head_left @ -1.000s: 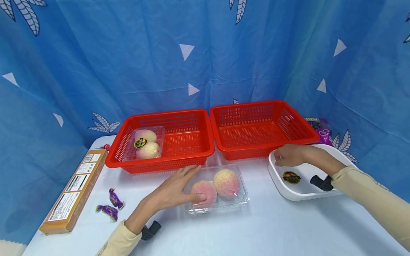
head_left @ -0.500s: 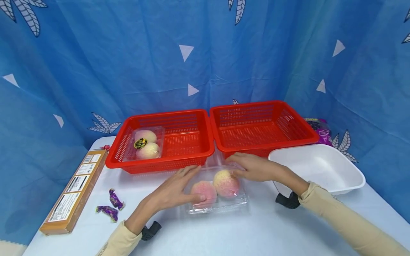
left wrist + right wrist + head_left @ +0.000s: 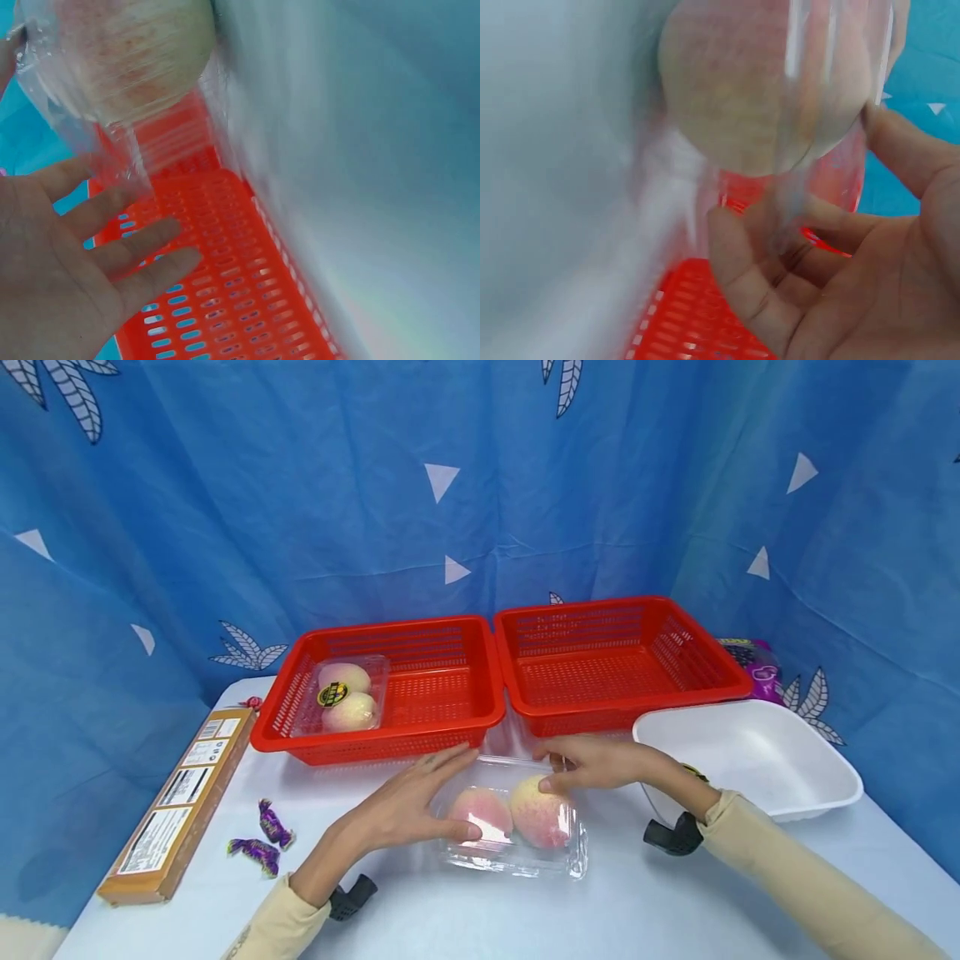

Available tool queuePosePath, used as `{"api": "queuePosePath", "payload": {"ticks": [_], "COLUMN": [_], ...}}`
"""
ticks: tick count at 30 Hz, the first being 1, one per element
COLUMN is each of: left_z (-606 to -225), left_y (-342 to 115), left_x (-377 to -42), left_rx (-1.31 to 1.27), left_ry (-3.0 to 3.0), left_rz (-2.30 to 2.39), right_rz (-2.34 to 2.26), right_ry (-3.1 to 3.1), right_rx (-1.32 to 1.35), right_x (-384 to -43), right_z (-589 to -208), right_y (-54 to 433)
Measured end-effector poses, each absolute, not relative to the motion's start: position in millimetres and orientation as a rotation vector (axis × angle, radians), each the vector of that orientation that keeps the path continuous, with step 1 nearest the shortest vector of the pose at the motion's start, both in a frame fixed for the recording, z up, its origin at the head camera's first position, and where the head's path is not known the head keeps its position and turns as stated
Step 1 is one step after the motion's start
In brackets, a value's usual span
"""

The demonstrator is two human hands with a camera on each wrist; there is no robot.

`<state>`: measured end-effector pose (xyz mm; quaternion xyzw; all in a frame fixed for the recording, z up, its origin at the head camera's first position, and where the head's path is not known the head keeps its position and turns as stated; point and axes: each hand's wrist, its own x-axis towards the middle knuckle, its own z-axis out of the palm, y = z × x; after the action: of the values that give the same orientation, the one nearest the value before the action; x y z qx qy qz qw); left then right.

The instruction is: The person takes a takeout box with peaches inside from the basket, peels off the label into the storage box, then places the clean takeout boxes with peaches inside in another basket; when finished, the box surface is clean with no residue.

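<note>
In the head view, a clear plastic box with two peaches, a pink one and a yellow-pink one, lies between both hands in front of the red baskets. My left hand is at the box's left side, thumb over the lid; the left wrist view shows its fingers straight and spread against the plastic. My right hand grips the far right edge, thumb on top. In the right wrist view its curled fingers reach round the plastic. The box's near edge stands slightly raised or tilted; its underside is hidden.
The left red basket holds another peach box with a black-and-gold sticker. Right of it stand a second red basket and a white tray. Two purple-wrapped candies and a long carton lie at left; a purple packet stands behind.
My right hand has left the white tray, moved left to the peach box and taken hold of its right edge. The box has shifted slightly. My left hand has stayed at its left side.
</note>
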<state>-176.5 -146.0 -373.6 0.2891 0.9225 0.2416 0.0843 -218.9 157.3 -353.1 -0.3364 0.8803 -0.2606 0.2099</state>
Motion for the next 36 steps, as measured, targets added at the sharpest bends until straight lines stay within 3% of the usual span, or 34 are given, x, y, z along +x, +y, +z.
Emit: {"api": "queuePosePath", "payload": {"ticks": [6, 11, 24, 29, 36], "left_z": [-359.5, -345.6, -349.3, -348.7, -350.1], "left_y": [-139.8, -128.5, -94.8, -80.3, -74.4], "left_x": [-176.3, -195.7, -270.9, -281.4, -286.4], "left_rx": [0.984, 1.085, 0.753, 0.764, 0.696], "left_ry": [2.849, 3.013, 3.002, 2.983, 2.961], "left_rz": [0.792, 0.972, 0.793, 0.652, 0.602], "right_rz": [-0.97, -1.162, -1.536, -1.751, -1.889], "right_ry": [2.331, 2.255, 2.312, 2.202, 2.067], "right_rx": [-0.811, -0.741, -0.689, -0.679, -0.577], "right_x": [-201.4, -184.2, -157.4, -173.8, -236.0], "right_z": [-360.3, -356.0, -326.1, -310.1, -283.3], "right_y": [176.6, 195.9, 271.1, 300.6, 333.7]}}
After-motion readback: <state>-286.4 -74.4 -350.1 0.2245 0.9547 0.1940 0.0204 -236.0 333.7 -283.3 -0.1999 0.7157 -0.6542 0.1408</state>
